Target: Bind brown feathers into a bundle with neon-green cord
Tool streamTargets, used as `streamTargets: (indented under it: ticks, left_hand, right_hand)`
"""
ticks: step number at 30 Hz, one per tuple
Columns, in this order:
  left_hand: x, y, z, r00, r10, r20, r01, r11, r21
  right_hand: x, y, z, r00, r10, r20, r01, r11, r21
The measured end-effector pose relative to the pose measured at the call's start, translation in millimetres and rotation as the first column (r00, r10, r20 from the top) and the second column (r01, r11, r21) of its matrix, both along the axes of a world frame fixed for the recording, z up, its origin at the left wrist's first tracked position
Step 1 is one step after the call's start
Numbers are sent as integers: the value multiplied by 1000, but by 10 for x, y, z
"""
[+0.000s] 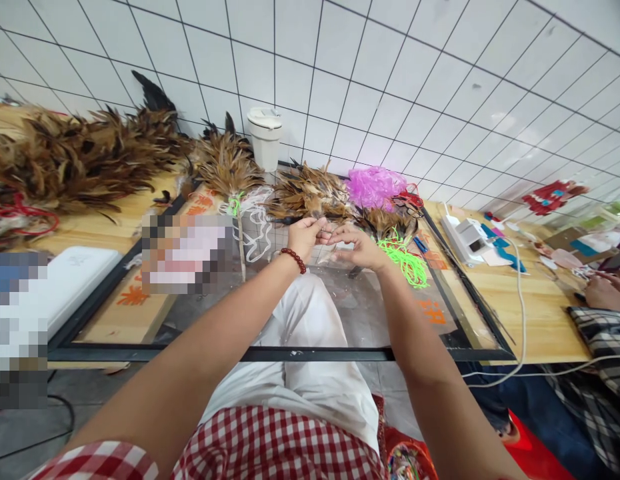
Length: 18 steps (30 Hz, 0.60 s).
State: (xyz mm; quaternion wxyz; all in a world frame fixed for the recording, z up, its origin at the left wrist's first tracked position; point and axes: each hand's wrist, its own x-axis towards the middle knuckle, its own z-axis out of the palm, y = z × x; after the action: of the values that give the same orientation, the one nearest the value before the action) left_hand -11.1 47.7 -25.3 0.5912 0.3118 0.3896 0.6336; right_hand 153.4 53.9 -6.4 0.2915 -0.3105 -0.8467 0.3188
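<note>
Brown feathers [310,197] partly behind hands [333,240]

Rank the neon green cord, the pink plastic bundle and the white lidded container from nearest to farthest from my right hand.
From the right hand:
1. Neon green cord, just to its right.
2. Pink plastic bundle, behind it, toward the wall.
3. White lidded container, far back left against the wall.

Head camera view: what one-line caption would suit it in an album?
Both hands, left and right, meet over a glass tabletop beside brown feathers and green cords.

Both hands, left hand [304,237] and right hand [357,247], meet fingertip to fingertip beside brown feathers [310,193] on the glass table [270,352].
</note>
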Motion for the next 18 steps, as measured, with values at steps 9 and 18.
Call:
streamTargets:
  ticks: [9, 18]
  left_hand:
    - [35, 0, 25, 999, 14, -46, -17, 998, -62]
    - [77, -74, 107, 976, -56, -210, 29, 991, -130]
  right_hand:
    - [-96, 33, -137, 977, -90, 194, 52, 980, 192]
    - [-44, 32, -112, 903, -364, 227, 215, 841, 496]
